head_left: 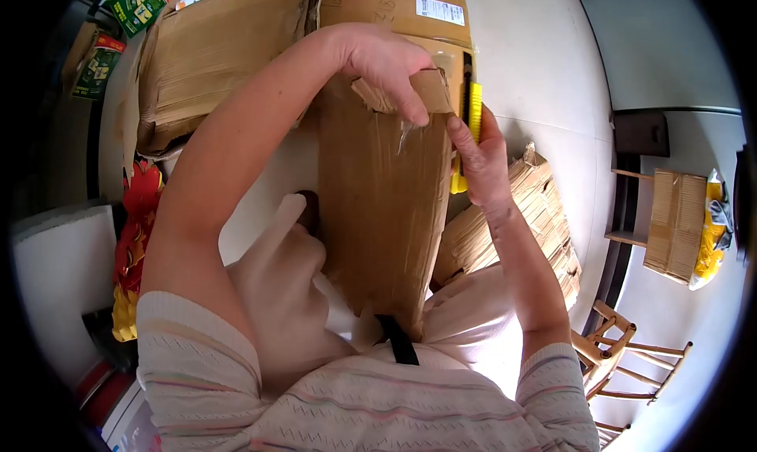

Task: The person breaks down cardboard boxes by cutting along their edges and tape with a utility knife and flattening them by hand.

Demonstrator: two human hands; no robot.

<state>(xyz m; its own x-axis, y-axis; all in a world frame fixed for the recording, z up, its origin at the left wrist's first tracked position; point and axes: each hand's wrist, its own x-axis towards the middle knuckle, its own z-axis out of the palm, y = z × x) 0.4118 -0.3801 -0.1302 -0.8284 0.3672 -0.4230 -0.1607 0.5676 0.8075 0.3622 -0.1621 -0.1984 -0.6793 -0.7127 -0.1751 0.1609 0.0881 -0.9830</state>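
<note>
A long, narrow cardboard box (378,192) stands tilted between my legs, its near end close to my waist. My left hand (392,67) reaches round its far end, with thumb and fingers closed on a torn flap (430,91). In my right hand (482,162) is a yellow box cutter (475,105), held along the box's right edge with its dark tip pointing away from me. The right thumb presses against the box corner. Part of the cutter is hidden behind the right fingers.
A large flattened carton (225,61) lies at the upper left; a labelled carton (394,9) lies beyond my box. Folded cardboard (524,215) sits by my right leg. A wooden stool (611,341) and a yellow bag (712,231) are on the right.
</note>
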